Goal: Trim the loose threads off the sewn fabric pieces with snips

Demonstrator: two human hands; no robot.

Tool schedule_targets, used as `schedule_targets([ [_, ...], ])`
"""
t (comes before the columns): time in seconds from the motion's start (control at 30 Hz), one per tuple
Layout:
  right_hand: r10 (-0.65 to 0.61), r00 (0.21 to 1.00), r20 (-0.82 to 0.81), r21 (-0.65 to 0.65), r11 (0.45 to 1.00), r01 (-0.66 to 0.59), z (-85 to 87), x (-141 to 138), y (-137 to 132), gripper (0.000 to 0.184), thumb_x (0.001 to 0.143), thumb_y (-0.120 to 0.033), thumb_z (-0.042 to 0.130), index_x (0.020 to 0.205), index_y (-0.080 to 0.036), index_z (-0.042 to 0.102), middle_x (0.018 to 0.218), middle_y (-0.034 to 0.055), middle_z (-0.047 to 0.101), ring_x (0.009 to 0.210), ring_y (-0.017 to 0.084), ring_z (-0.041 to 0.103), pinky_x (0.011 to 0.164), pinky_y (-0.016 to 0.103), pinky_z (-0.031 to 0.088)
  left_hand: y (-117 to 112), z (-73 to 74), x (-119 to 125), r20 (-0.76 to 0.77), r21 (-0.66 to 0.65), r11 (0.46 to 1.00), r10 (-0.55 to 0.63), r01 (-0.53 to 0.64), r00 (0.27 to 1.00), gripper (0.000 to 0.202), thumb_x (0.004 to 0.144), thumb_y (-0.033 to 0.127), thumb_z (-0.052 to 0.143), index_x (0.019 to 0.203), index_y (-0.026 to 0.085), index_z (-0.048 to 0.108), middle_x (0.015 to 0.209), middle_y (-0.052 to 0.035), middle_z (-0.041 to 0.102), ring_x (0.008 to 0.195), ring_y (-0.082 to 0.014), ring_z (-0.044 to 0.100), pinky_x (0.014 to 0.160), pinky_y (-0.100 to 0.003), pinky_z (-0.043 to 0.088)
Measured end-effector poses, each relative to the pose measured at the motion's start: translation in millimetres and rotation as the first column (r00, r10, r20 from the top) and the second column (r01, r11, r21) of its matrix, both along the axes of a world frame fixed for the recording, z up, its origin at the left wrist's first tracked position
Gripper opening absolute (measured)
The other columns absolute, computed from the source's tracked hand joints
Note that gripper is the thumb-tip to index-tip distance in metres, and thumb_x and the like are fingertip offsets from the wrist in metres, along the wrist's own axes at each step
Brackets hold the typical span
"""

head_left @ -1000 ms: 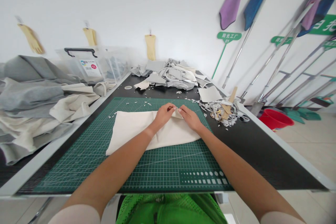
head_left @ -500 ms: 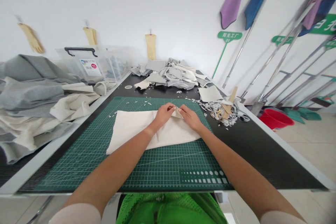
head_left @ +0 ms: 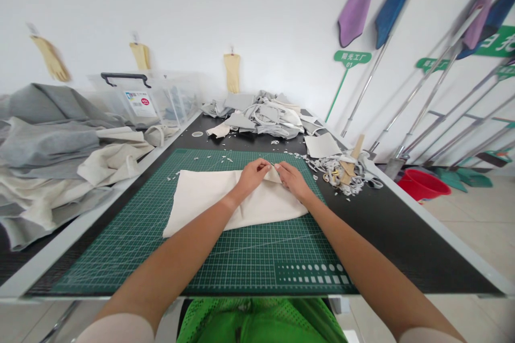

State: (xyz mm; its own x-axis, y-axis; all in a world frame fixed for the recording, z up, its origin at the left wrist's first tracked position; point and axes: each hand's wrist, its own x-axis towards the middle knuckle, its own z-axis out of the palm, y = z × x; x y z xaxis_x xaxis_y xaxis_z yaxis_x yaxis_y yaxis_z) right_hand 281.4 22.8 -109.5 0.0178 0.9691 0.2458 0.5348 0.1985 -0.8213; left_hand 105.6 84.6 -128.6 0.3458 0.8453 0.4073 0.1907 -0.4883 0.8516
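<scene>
Workshop with white walls; black tabletop (head_left: 386,230) seen from above. Nearest, at the table's front edge: bright green mesh vest (head_left: 257,324) on the wearer.

On the tabletop: dark green gridded cutting mat (head_left: 241,265), with printed circle and square gauges at its near right corner. On the mat: one flat cream canvas piece (head_left: 217,206), its far edge turned over into a small peak.

Left hand (head_left: 252,176) and right hand (head_left: 293,181) lie on the cloth either side of the peak. The fingers (head_left: 261,167) of both curl inward, almost closed, and appear to pinch the fold between them. Between the fingertips, a thin dark sliver, perhaps a needle; too small to tell.

Step in hand, as judged: setting the fold at this peak. It seems to call for a steady pinch, since loose canvas could spring back.

Beyond the mat: heap of pale fabric scraps (head_left: 333,171) with a flat wooden strip (head_left: 349,163); pile of grey and cream offcuts (head_left: 261,118). To the left: folded grey and cream cloth (head_left: 48,155); clear plastic storage bin (head_left: 137,99). Farther right: red plastic bucket (head_left: 422,183).
</scene>
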Motion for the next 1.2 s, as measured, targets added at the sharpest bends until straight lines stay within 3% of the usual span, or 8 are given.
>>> schedule_targets([
  [0.2,0.020,1.000,0.000,0.034,0.999,-0.020,-1.2,1.2,4.0,0.045,0.086,-0.066,0.057,0.097,-0.023,0.067,0.066,-0.0018,0.057,0.062,0.017,0.050,0.059,0.028,0.039,-4.3,3.2,0.6,-0.008,0.037,0.999,-0.027,0.028,1.000,0.012,0.090,0.027,0.060,0.093,0.022,0.070,0.095,-0.0022,0.075,0.087,-0.0179,0.069,0.083,-0.028,0.052],
  [0.37,0.041,0.999,-0.004,0.060,0.997,-0.041,-5.9,6.3,8.2,0.043,0.087,-0.062,0.056,0.077,-0.021,0.063,0.064,-0.0015,0.053,0.063,0.016,0.048,0.058,0.026,0.036,-5.0,3.6,1.0,-0.021,0.040,0.999,-0.026,0.026,0.999,0.011,0.090,0.026,0.060,0.094,0.022,0.070,0.093,-0.0022,0.075,0.087,-0.0177,0.070,0.083,-0.028,0.053],
  [0.8,-0.016,0.999,-0.030,0.014,1.000,0.016,-9.9,8.3,11.1,0.039,0.088,-0.060,0.056,0.087,-0.022,0.067,0.056,-0.0032,0.049,0.054,0.015,0.044,0.054,0.026,0.034,-8.2,3.1,0.6,-0.074,0.068,0.997,0.032,-0.027,0.997,0.012,0.091,0.033,0.063,0.098,0.025,0.068,0.087,-0.0001,0.075,0.083,-0.0175,0.069,0.082,-0.029,0.053],
  [1.2,-0.037,0.996,-0.078,0.041,0.998,0.041,-12.3,7.9,11.6,0.041,0.087,-0.061,0.058,0.090,-0.022,0.068,0.055,-0.0043,0.046,0.051,0.014,0.040,0.051,0.026,0.032,-14.3,6.4,-0.3,-0.148,0.174,0.983,0.083,-0.057,0.985,0.008,0.093,0.030,0.061,0.099,0.026,0.065,0.091,-0.0008,0.075,0.086,-0.0189,0.070,0.078,-0.029,0.051],
])
